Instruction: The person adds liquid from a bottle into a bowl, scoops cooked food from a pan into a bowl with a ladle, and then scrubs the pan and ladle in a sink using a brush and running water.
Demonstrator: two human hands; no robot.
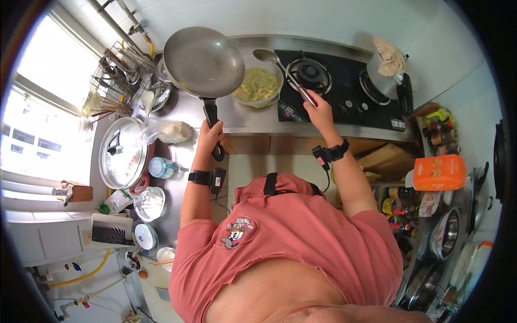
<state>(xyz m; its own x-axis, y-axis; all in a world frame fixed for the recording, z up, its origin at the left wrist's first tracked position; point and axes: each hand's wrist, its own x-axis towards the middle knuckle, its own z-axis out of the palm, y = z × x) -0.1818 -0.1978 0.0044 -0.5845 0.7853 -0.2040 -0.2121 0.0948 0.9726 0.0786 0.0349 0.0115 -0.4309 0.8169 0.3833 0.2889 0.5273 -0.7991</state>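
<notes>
My left hand (211, 136) grips the black handle of a metal frying pan (202, 60). The pan is held over the steel counter, its inside in view with a few food scraps stuck to it. In my right hand (319, 108) is a metal ladle (291, 76) with a brown handle, its bowl end up near the stove's left edge. Between pan and stove stands a clear bowl (258, 103) of yellow-green soup-like food, partly hidden by the pan's rim. The left burner (309, 72) of the black gas stove bears no pot.
A pot (381, 72) with a cloth on it sits at the right burner. Along the left counter are a large lidded pan (121, 161), a plastic bag of food (173, 132), a blue-lidded jar (162, 167) and bowls (149, 204). An orange package (439, 172) stands at the right.
</notes>
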